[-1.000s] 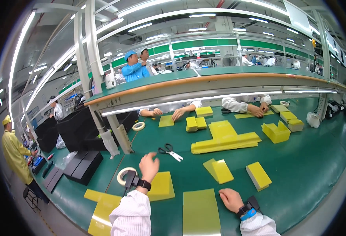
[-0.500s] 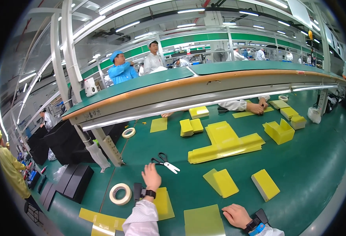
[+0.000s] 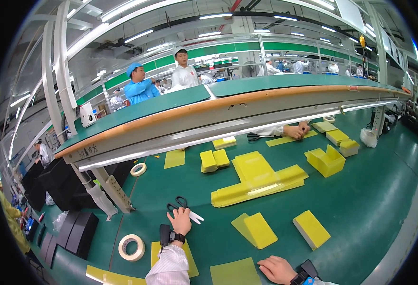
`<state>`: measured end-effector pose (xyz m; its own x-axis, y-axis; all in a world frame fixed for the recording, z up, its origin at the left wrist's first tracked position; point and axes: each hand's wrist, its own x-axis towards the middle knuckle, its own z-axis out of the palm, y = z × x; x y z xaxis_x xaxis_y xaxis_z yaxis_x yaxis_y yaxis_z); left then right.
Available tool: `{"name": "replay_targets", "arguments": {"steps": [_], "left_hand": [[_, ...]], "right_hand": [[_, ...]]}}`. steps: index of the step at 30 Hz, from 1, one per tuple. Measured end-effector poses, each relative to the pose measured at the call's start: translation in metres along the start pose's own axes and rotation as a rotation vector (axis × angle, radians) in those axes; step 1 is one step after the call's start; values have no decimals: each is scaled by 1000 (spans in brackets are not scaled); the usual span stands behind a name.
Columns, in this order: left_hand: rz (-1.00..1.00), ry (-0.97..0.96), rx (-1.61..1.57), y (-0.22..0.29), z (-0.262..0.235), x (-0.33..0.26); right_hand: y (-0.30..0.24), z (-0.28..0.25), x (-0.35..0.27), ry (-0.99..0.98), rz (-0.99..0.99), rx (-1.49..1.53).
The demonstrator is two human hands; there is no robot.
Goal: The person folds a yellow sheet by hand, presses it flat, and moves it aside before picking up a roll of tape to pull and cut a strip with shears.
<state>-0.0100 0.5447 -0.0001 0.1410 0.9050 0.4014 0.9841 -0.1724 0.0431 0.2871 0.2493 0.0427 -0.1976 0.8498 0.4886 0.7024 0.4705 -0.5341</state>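
My left hand (image 3: pixel 180 222) reaches over the green table with its fingers apart, at the black-handled scissors (image 3: pixel 180 202). The fingertips overlap the lower side of the scissors in this view; whether they touch is unclear. Under my left wrist lie yellow sheets (image 3: pixel 190 263), partly hidden by the sleeve. Flat on the table, my right hand (image 3: pixel 278 270) has its fingers loosely stretched out and holds nothing. Its fingertips are beside the right edge of a single translucent yellow sheet (image 3: pixel 235 272). A roll of cream tape (image 3: pixel 131 248) lies left of my left wrist.
Fanned yellow sheets (image 3: pixel 260 230), a yellow stack (image 3: pixel 312 230) and a large yellow pile (image 3: pixel 256 178) lie ahead. A folded yellow box shape (image 3: pixel 326 161) stands farther right. Across the table, another person's hands (image 3: pixel 297 131) work under the raised shelf (image 3: pixel 247 107). Black boxes (image 3: pixel 76 232) sit left.
The view has shifted, so the table contents appear farther left. My left hand has come closer to the scissors. My right hand stays beside the single sheet.
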Motion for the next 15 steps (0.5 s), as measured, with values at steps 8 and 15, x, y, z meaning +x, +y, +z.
{"name": "replay_targets", "arguments": {"steps": [8,15], "left_hand": [[374,-86,-135,35,-43,-9],[530,102,166,40,-29,-17]], "right_hand": [[12,4,-4,-63,12,5],[12,7,1,-33,-50,-13]]}}
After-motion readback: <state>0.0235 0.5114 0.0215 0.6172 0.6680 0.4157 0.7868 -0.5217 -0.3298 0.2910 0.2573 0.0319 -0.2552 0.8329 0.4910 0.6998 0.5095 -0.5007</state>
